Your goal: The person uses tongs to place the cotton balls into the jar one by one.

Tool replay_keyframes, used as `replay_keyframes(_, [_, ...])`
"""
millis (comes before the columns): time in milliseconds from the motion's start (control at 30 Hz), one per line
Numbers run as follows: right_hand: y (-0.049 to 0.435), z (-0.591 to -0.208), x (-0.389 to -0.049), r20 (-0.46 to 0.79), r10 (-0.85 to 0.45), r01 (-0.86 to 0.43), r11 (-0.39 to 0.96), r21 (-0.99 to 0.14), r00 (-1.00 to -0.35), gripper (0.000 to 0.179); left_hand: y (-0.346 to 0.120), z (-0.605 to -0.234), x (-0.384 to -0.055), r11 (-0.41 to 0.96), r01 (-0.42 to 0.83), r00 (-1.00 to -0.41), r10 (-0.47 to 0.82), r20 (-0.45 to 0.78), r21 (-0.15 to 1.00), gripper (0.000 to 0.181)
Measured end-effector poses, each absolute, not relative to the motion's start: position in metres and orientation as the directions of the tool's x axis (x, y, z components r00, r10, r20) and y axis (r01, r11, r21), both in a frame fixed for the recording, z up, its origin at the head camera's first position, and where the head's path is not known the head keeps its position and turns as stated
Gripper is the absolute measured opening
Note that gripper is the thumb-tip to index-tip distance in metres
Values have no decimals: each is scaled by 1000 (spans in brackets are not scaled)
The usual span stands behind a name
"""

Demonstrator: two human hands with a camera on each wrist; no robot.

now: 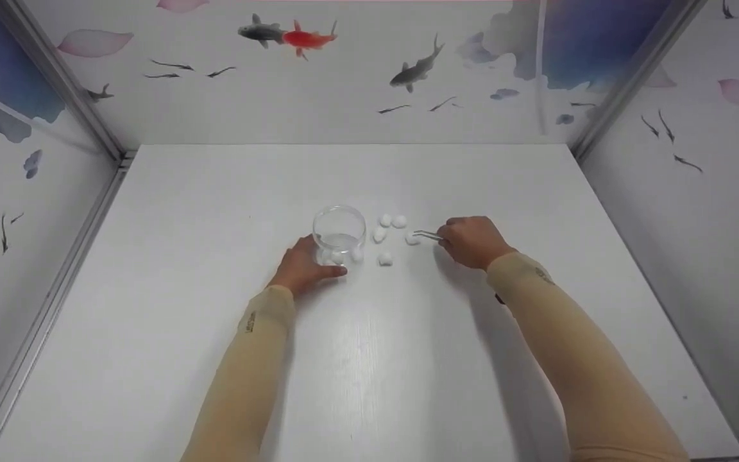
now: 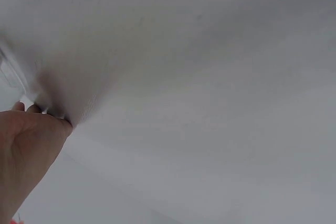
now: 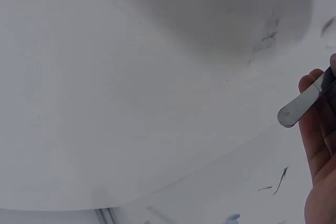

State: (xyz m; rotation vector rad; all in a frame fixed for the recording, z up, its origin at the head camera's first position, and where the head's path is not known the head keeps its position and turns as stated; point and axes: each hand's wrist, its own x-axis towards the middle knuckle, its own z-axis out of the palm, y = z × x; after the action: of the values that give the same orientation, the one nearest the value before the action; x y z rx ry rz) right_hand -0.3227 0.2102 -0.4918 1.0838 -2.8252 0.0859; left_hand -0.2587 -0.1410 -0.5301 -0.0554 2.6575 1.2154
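Tweezers (image 1: pixel 430 235) are pinched in the right-hand grip (image 1: pixel 474 242), their tips at a white ball (image 1: pixel 412 240); a clear jar (image 1: pixel 340 250) is held by the left-hand grip (image 1: pixel 302 268), beside further white balls (image 1: pixel 385 259); all are set well inside the edges of the table (image 1: pixel 132 359), with broad surface on both sides.

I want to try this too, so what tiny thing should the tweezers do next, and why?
Probably squeeze the tweezers gently on the nearest white ball. The right hand holds them with their tips right at it, though I can't tell whether they grip it, and the left hand is at the clear jar.
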Motion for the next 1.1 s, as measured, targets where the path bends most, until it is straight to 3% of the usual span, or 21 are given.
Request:
replay_keyframes(733, [203,-509,-328,123,-675,-679,734,15,-727,8,-142,-531,-259,654,-143,-972,49,-229,743,106])
replay_keyframes(1100, [203,-512,-330,191,-683,-688,724,48,-705,11,-142,-532,-259,668,-134,-974,46,-221,732,106])
